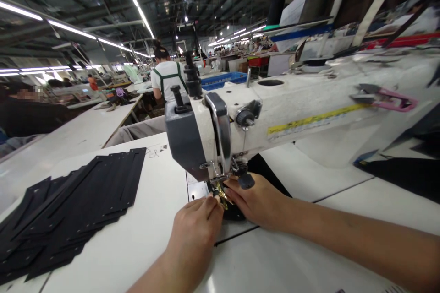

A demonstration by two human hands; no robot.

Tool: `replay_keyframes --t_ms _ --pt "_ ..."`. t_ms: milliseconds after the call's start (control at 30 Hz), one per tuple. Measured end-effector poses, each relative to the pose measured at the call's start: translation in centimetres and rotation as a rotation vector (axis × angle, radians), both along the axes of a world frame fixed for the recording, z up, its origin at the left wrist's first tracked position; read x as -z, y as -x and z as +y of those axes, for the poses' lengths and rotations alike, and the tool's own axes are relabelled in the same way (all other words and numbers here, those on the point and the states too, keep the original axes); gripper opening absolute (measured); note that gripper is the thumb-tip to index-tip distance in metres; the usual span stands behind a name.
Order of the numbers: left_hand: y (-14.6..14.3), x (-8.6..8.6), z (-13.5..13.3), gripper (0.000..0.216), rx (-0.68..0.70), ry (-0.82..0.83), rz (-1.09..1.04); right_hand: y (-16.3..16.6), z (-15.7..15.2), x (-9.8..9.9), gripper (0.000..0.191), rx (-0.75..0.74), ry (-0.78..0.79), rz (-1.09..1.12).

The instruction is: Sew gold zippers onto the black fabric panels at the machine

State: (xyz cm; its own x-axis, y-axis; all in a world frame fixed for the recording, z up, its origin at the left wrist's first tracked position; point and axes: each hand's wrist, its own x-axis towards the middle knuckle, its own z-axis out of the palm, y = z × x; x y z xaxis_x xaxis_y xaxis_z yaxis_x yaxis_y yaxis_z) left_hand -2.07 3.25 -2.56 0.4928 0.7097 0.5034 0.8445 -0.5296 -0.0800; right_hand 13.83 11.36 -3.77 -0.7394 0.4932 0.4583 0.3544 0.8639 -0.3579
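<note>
Under the needle area of a white sewing machine (247, 123) lies a small shiny gold piece (224, 198), on top of a black panel (237, 214). My left hand (199, 226) is closed, its fingertips pinching the gold piece's near left edge. From the right, my right hand (263, 199) reaches in with its fingers bent together, gripping the gold piece's right side beside the presser foot. The hand rests over the black panel, whose far part shows behind it. Fingertips and machine parts hide some of the gold piece, so its exact kind is unclear.
A fanned stack of black panels (92, 197) lies on the white table at left. Pink-handled thread snips (388, 98) and a yellow measuring tape (316, 119) are on the machine arm. Black material (402, 176) lies at right. A person (168, 75) stands beyond, near a blue crate (225, 80).
</note>
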Motion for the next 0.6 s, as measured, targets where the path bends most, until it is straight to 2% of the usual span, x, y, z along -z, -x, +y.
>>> replay_keyframes --t_ms 67,233,300,400,467,533,600 --pt "0.1 0.2 0.0 0.028 -0.006 0.003 0.006 -0.2 0.0 -0.2 0.017 -0.002 0.042 -0.010" --pt "0.0 0.7 -0.2 0.023 -0.047 -0.017 0.025 -0.2 -0.8 -1.3 0.013 0.188 0.012 -0.080" --pt "-0.1 0.9 -0.4 0.019 -0.060 -0.025 0.040 0.2 -1.2 -1.8 0.007 0.176 -0.034 -0.187" --pt "-0.2 0.8 -0.6 0.015 -0.084 -0.040 0.072 1.1 -1.4 -2.2 0.018 0.131 -0.085 -0.299" --pt "-0.3 0.8 -0.7 0.014 -0.088 -0.039 0.076 1.4 -1.3 -2.3 0.016 0.148 -0.070 -0.278" --pt "-0.2 0.7 -0.7 0.014 -0.084 -0.033 0.072 1.4 -1.3 -2.1 0.008 0.229 -0.035 -0.218" --pt "-0.2 0.7 -0.7 0.015 -0.086 -0.040 0.066 1.2 -1.3 -1.8 0.013 0.323 0.010 -0.175"
